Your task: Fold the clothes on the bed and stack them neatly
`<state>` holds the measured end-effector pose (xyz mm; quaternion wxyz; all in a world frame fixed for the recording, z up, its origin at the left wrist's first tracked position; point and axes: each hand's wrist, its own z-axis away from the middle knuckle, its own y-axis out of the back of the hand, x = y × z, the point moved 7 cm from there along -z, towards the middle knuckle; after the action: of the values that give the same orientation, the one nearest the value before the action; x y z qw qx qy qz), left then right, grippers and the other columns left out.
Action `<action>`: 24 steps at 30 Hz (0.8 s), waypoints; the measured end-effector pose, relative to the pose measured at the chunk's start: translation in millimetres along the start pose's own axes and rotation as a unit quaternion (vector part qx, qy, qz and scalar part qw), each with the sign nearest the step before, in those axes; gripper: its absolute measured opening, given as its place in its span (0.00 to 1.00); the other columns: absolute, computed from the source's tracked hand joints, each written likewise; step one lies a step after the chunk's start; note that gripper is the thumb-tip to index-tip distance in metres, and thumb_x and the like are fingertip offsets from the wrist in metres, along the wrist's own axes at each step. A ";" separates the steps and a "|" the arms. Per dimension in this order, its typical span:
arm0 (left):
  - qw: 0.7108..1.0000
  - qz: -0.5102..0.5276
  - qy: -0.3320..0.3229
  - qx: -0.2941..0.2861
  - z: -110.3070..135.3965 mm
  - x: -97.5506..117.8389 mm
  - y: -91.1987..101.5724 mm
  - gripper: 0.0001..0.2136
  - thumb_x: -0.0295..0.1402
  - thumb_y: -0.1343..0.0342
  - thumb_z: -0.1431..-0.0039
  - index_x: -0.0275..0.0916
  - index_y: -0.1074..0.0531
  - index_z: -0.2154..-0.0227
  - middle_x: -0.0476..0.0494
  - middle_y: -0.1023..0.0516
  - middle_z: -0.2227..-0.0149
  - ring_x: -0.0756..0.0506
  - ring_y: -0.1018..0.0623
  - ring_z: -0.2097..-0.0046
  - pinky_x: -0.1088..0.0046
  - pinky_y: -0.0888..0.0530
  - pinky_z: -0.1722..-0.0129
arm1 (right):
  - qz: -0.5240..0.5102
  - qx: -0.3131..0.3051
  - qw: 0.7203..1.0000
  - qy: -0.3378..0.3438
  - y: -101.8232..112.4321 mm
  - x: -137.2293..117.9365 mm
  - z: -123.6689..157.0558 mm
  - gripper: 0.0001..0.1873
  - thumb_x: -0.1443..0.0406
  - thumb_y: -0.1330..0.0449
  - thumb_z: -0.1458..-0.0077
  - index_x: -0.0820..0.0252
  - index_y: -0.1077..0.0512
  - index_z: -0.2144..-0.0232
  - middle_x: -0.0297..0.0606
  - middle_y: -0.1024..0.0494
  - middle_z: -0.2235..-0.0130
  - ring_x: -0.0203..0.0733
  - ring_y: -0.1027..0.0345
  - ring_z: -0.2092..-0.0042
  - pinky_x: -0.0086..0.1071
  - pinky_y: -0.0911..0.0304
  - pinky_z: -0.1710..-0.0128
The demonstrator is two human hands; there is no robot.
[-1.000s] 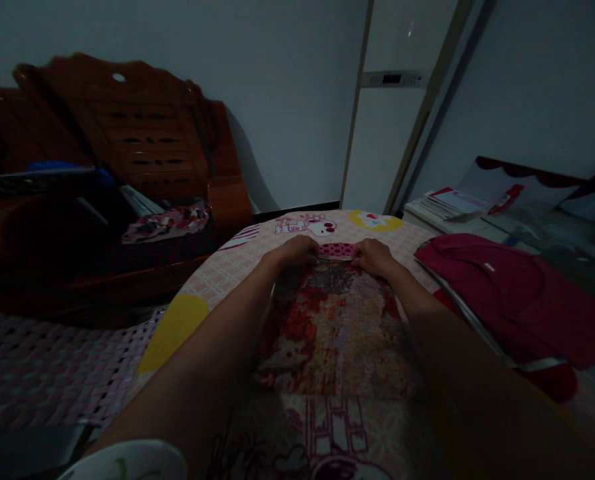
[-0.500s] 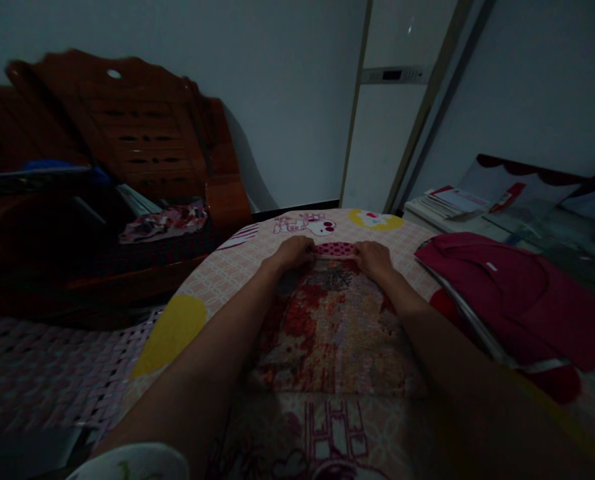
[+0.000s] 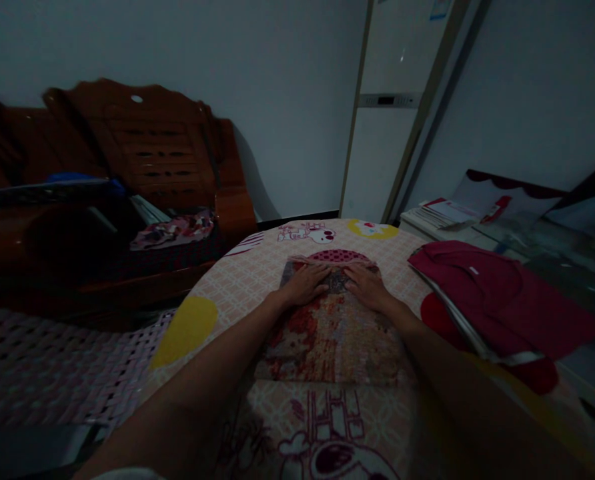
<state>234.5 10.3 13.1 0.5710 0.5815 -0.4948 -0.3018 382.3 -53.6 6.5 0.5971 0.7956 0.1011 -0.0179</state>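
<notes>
A folded cloth with a red and grey pattern [image 3: 327, 340] lies on the table's pink cartoon-print cover [image 3: 237, 280]. My left hand [image 3: 305, 283] rests flat on the cloth's far end, fingers stretched out. Beside it, my right hand [image 3: 367, 287] lies flat on the same end with its fingers spread. The two hands nearly touch at the cloth's middle. Neither hand holds anything.
A folded dark red garment [image 3: 492, 300] lies on the table to the right. Stacked papers [image 3: 442, 210] sit beyond it. A carved wooden bench [image 3: 142, 160] with clothes and clutter stands at the left. A white appliance [image 3: 382, 133] stands against the back wall. A woven mat [image 3: 52, 360] lies at lower left.
My hands let go of the cloth's far edge and now lie flat on its top. The cloth's far end has been folded over. The view has tilted up slightly.
</notes>
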 end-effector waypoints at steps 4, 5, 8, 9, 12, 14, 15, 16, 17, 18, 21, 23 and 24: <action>1.000 -0.011 0.018 0.020 -2.1 -13.7 10.7 0.24 0.39 0.54 0.33 0.36 0.36 0.38 0.33 0.35 0.36 0.38 0.35 0.35 0.57 0.40 0.35 | 0.011 0.024 1.000 -0.016 0.5 11.3 7.2 0.23 0.62 0.48 0.36 0.64 0.30 0.42 0.53 0.33 0.37 0.54 0.42 0.35 0.53 0.50 0.35; 0.999 -0.018 0.025 0.023 -1.0 -18.9 12.3 0.23 0.39 0.54 0.33 0.36 0.35 0.38 0.33 0.34 0.36 0.38 0.34 0.36 0.56 0.39 0.35 | 0.006 0.031 0.999 -0.014 0.7 13.1 8.8 0.23 0.62 0.49 0.36 0.66 0.30 0.42 0.53 0.33 0.37 0.54 0.41 0.35 0.51 0.49 0.35; 0.996 -0.044 0.067 0.034 6.1 -39.8 14.4 0.22 0.38 0.57 0.32 0.39 0.35 0.38 0.34 0.33 0.37 0.37 0.35 0.36 0.53 0.38 0.37 | -0.017 0.056 0.998 -0.001 1.5 18.4 11.8 0.23 0.63 0.51 0.36 0.66 0.28 0.44 0.52 0.30 0.39 0.53 0.38 0.37 0.50 0.46 0.36; 0.994 -0.051 0.088 0.033 9.1 -47.8 14.0 0.22 0.38 0.58 0.32 0.41 0.36 0.38 0.35 0.35 0.36 0.36 0.36 0.35 0.52 0.38 0.37 | -0.025 0.065 0.998 0.004 1.8 20.8 12.3 0.23 0.63 0.51 0.36 0.65 0.28 0.44 0.51 0.30 0.39 0.53 0.38 0.38 0.50 0.45 0.36; 0.987 -0.068 0.143 0.026 16.9 -67.9 12.5 0.22 0.38 0.59 0.31 0.43 0.38 0.36 0.37 0.38 0.34 0.37 0.38 0.33 0.54 0.37 0.38 | -0.044 0.086 0.995 0.001 1.5 32.3 13.5 0.22 0.63 0.51 0.37 0.63 0.27 0.45 0.50 0.29 0.40 0.52 0.37 0.38 0.51 0.45 0.36; 0.984 -0.075 0.162 0.028 19.9 -75.6 13.4 0.22 0.38 0.60 0.30 0.43 0.38 0.37 0.38 0.37 0.35 0.38 0.37 0.34 0.56 0.37 0.39 | -0.047 0.094 0.994 -0.015 -0.2 42.4 14.5 0.22 0.62 0.51 0.37 0.62 0.26 0.46 0.50 0.28 0.41 0.52 0.38 0.37 0.52 0.46 0.36; 0.982 -0.078 0.170 0.032 20.8 -78.6 14.4 0.21 0.38 0.60 0.30 0.43 0.38 0.37 0.38 0.36 0.35 0.38 0.36 0.35 0.56 0.36 0.39 | -0.047 0.096 0.994 -0.025 -1.1 47.2 15.1 0.22 0.62 0.51 0.36 0.62 0.26 0.46 0.50 0.28 0.41 0.53 0.39 0.37 0.52 0.46 0.36; 0.980 -0.079 0.181 0.038 21.6 -81.4 15.6 0.21 0.38 0.60 0.30 0.43 0.37 0.38 0.37 0.35 0.36 0.38 0.35 0.36 0.57 0.36 0.40 | -0.045 0.097 0.994 -0.035 -2.0 51.2 15.9 0.23 0.61 0.51 0.36 0.62 0.27 0.45 0.50 0.28 0.40 0.53 0.39 0.36 0.53 0.46 0.35; 0.977 -0.080 0.195 0.044 22.3 -84.4 17.0 0.21 0.38 0.60 0.30 0.42 0.37 0.38 0.37 0.34 0.37 0.38 0.34 0.37 0.57 0.35 0.40 | -0.043 0.098 0.993 -0.044 -2.9 54.3 16.6 0.23 0.61 0.51 0.36 0.61 0.27 0.45 0.50 0.29 0.40 0.53 0.40 0.36 0.53 0.47 0.35; 0.973 -0.080 0.212 0.052 22.9 -87.5 18.6 0.21 0.38 0.59 0.30 0.40 0.37 0.39 0.36 0.33 0.38 0.39 0.33 0.37 0.58 0.35 0.40 | -0.040 0.098 0.993 -0.052 -3.9 56.5 17.3 0.23 0.62 0.51 0.36 0.62 0.28 0.44 0.50 0.30 0.39 0.53 0.40 0.36 0.52 0.47 0.35; 0.959 -0.072 0.264 0.075 24.0 -95.1 23.4 0.19 0.37 0.57 0.31 0.37 0.33 0.44 0.35 0.29 0.41 0.40 0.30 0.40 0.62 0.36 0.40 | -0.024 0.099 0.991 -0.085 -6.7 61.1 18.6 0.23 0.63 0.51 0.37 0.63 0.28 0.44 0.51 0.30 0.39 0.52 0.39 0.37 0.48 0.45 0.36; 0.951 -0.061 0.290 0.085 23.4 -97.7 26.1 0.17 0.39 0.55 0.32 0.37 0.30 0.48 0.35 0.26 0.45 0.39 0.28 0.43 0.63 0.34 0.42 | -0.013 0.112 0.986 -0.119 -7.0 65.0 18.6 0.23 0.63 0.50 0.37 0.64 0.29 0.44 0.52 0.30 0.39 0.52 0.38 0.38 0.47 0.43 0.37; 0.946 -0.055 0.305 0.089 23.1 -99.0 27.4 0.17 0.41 0.54 0.33 0.37 0.29 0.50 0.35 0.25 0.46 0.38 0.27 0.44 0.62 0.32 0.44 | -0.008 0.122 0.983 -0.136 -6.4 67.2 17.9 0.23 0.63 0.49 0.38 0.64 0.30 0.44 0.52 0.30 0.40 0.52 0.38 0.38 0.47 0.42 0.38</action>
<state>174.6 96.8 14.4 0.6230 0.7206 -0.2889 -0.0954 448.5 -59.6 -14.8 0.5033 0.8519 0.0222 -0.1431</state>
